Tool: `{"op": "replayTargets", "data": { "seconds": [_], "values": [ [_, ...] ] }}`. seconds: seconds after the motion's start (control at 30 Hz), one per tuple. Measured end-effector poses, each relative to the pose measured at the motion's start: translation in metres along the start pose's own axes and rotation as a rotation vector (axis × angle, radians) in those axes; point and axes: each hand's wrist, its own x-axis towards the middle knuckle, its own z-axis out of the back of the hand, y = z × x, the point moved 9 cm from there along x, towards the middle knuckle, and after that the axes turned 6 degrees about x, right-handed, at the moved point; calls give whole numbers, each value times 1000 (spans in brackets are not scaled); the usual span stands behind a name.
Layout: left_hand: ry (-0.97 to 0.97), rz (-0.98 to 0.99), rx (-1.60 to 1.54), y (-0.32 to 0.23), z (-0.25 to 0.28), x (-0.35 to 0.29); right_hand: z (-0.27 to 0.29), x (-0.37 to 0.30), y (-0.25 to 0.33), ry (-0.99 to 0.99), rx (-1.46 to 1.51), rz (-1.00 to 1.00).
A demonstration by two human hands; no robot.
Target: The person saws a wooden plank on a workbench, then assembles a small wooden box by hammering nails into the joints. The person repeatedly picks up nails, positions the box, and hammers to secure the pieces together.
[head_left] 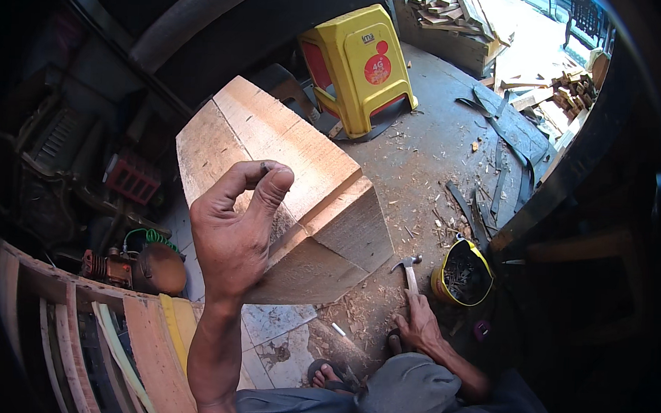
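My left hand (pixel 232 221) is raised over a large wooden frame, its thumb and forefinger pinched on a small dark nail-like piece (pixel 266 166), mostly hidden by the fingers. Below it stands the boxy wooden frame (pixel 296 143), with pale boards on top and a darker slanted end. Low on the right, my right hand (pixel 417 326) is closed around the handle of a claw hammer (pixel 412 276). The hammer's head points up, close to a yellow-rimmed bucket (pixel 438 282) that holds many thin dark pieces (pixel 465 277).
A yellow stool (pixel 357 69) stands beyond the frame. Dark strips (pixel 497 125) and wood shavings litter the floor. Stacked timber (pixel 460 29) lies at the far right. At left are a compressor (pixel 157 268) and a slatted wooden piece (pixel 85 343). A sandalled foot (pixel 328 374) shows below.
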Motion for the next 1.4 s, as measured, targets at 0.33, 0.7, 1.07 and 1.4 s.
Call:
{"op": "replayTargets", "data": {
  "seconds": [0.33, 0.7, 1.07, 1.4],
  "values": [
    [552, -497, 410, 10, -114, 76, 119, 114, 264, 142, 682, 678],
    [713, -202, 341, 35, -130, 73, 113, 131, 246, 180, 879, 630],
    [691, -127, 411, 34, -132, 70, 108, 136, 239, 127, 966, 598],
    [695, -181, 408, 32, -138, 74, 104, 140, 234, 115, 1038, 596]
  ]
}}
